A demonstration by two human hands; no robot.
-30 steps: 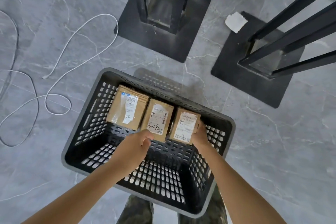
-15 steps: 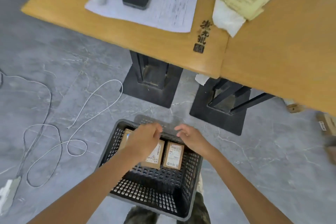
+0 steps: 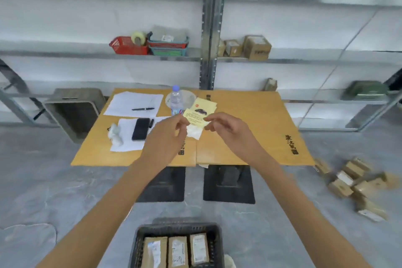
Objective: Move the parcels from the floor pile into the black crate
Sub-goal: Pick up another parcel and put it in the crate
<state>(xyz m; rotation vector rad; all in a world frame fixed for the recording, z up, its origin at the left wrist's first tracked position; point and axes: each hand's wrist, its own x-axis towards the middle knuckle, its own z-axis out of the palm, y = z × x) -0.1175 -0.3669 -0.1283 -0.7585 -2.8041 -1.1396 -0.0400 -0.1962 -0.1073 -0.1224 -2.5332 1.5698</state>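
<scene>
Metal shelving (image 3: 208, 28) is running along the white wall, and a wooden table (image 3: 250, 132) is standing on the grey floor (image 3: 43, 191) in front of it. Both hands are hanging in the air over the table's near half, and nothing is showing in either grasp. The left hand (image 3: 167, 139) is showing its back, its fingers (image 3: 181, 122) curling loosely inward with the thumb close to them. The right hand (image 3: 228, 130) is facing it, its fingers (image 3: 212, 118) relaxed, slightly bent and a little apart, reaching toward the left fingertips without touching them. Just behind both sets of fingertips, yellow leaflets (image 3: 196, 115) are lying on the table, and a water bottle (image 3: 176, 100) is standing just beyond the left fingers. A phone (image 3: 141, 129) is lying to the left of those fingers. Well below the fingers, at the near edge of the view, the black crate (image 3: 139, 237) is sitting on the floor, with three parcels (image 3: 178, 251) lying side by side inside it, labels up. Far to the right of the right fingers and lower, the floor pile (image 3: 352, 183) of brown parcels is lying scattered past the table's corner, well apart from the crate.
</scene>
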